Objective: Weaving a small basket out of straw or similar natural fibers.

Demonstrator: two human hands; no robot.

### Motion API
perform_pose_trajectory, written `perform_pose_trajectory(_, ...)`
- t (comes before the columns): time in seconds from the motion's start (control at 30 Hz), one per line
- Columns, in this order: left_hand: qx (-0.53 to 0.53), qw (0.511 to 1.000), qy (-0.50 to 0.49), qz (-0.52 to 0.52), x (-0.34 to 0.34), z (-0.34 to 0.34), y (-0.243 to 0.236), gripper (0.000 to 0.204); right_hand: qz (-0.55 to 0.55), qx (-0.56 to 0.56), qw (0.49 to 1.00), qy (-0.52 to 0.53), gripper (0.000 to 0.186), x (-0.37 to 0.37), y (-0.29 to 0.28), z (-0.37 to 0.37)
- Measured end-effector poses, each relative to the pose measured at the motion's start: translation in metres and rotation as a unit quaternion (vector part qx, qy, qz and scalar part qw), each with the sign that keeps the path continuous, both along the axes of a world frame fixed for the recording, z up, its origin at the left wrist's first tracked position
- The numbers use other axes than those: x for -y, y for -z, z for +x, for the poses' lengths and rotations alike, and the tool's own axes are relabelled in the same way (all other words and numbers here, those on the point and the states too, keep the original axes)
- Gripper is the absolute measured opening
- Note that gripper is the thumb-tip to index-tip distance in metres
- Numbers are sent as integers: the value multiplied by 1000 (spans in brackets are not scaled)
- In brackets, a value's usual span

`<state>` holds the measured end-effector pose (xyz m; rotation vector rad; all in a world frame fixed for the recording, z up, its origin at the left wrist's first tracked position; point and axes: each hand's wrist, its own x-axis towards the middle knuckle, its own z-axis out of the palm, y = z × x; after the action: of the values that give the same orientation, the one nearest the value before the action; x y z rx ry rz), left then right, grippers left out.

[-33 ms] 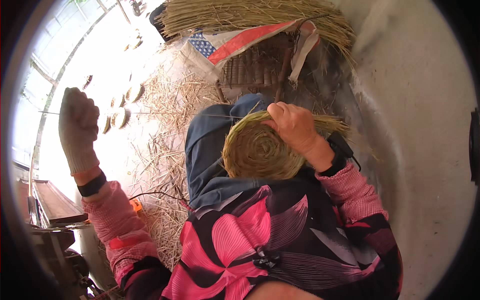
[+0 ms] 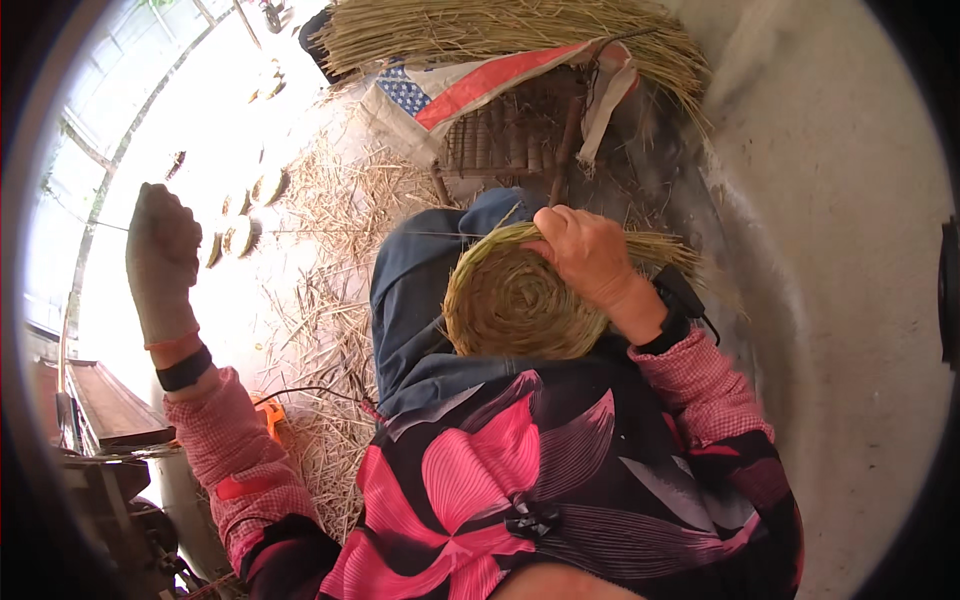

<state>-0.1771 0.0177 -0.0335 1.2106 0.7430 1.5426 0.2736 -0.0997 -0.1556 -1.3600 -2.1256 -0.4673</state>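
Note:
A round, coiled straw basket (image 2: 520,305) rests on my lap, tilted so that its spiral base shows. My right hand (image 2: 582,250) is bare and closed on its upper rim, thumb inside. A loose bundle of straw ends (image 2: 660,248) juts out to the right behind that hand. Far out to the left, my left hand (image 2: 163,245) wears a greyish knitted glove and is closed in a fist. A thin strand (image 2: 400,234) runs taut from the basket's rim toward this fist, and a bit of it shows beyond the glove.
Ahead of my knees stands a low slatted seat (image 2: 500,140) with a striped cloth (image 2: 500,85) over it. A large straw bundle (image 2: 500,35) lies behind. Straw scraps (image 2: 330,260) litter the floor. An orange object (image 2: 271,415) is near my left sleeve. A wall (image 2: 840,250) rises at right.
My left fist has shifted slightly right and down, toward the basket. The right hand and the basket have hardly moved.

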Motion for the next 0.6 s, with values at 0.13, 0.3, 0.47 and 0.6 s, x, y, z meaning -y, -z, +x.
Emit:
perform_pose_trajectory(0.13, -80, 994, -65, -38, 13, -25, 67, 37, -13, -40, 999, -19, 35, 3, 7, 0)
perform_pose_trajectory(0.3, 8, 997, -36, -73, 71, 19, 23, 37, -42, -21, 999, -21, 47, 3, -16, 5)
perform_pose_trajectory(0.47, 25, 998, 56, -15, 84, 30, 8, 36, 109, 80, 988, -79, 62, -20, -67, -35)
perform_pose_trajectory(0.6, -54, 990, -130, -22, 83, 57, -3, 35, -78, 148, 978, -120, 44, -32, -40, -45)
